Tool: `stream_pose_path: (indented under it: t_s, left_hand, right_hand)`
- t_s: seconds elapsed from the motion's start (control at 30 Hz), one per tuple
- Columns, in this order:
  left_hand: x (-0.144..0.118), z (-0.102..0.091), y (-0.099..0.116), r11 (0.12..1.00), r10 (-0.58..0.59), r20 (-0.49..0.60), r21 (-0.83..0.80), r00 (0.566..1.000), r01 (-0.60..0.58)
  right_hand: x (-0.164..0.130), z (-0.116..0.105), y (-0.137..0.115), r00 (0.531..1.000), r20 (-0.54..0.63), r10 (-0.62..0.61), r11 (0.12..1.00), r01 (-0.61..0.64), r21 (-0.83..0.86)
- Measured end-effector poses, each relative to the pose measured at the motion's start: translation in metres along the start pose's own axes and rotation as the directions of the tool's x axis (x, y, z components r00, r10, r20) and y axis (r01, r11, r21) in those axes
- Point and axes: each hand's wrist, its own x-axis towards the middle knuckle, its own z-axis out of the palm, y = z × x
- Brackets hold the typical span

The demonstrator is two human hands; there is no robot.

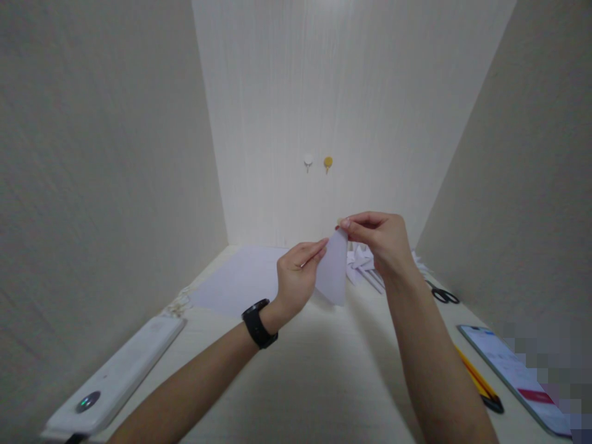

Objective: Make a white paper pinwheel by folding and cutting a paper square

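Observation:
A small folded piece of white paper (pixel 333 271) hangs in the air above the desk, pointed end up. My right hand (pixel 379 239) pinches its top corner between thumb and fingers. My left hand (pixel 297 276), with a black watch on the wrist, grips the paper's left edge. A flat white sheet (pixel 240 280) lies on the desk behind and left of my left hand.
Several folded white paper pieces (pixel 363 266) lie behind my right hand, black scissors (pixel 444 295) to their right. A phone (pixel 513 373) and yellow pencils (pixel 478 383) sit at the right edge. A white power bank (pixel 118 376) lies front left. Two wall hooks (pixel 318 163) hang ahead.

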Motion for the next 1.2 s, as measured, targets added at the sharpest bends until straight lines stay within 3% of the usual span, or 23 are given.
stream_pose_path:
  t_s: [0.37, 0.67, 0.93, 1.2]
  left_hand:
    - [-0.003, 0.005, 0.007, 0.991, -0.116, 0.012, -0.068, 0.993, 0.117]
    - [-0.004, 0.007, 0.012, 0.964, -0.239, 0.015, -0.119, 0.971, 0.239]
    - [-0.005, 0.006, 0.009, 0.963, -0.243, -0.006, -0.121, 0.97, 0.241]
    - [-0.007, 0.007, 0.008, 0.967, -0.225, -0.001, -0.123, 0.974, 0.224]
  right_hand:
    - [0.001, 0.007, -0.001, 0.989, -0.145, 0.042, 0.999, -0.039, 0.024]
    - [0.001, 0.011, 0.001, 0.985, -0.152, 0.082, 0.995, -0.073, 0.065]
    - [0.001, 0.002, -0.002, 0.992, 0.018, 0.122, 0.992, -0.123, 0.03]
    - [0.002, -0.001, -0.004, 0.993, 0.04, 0.11, 0.994, -0.109, -0.025]
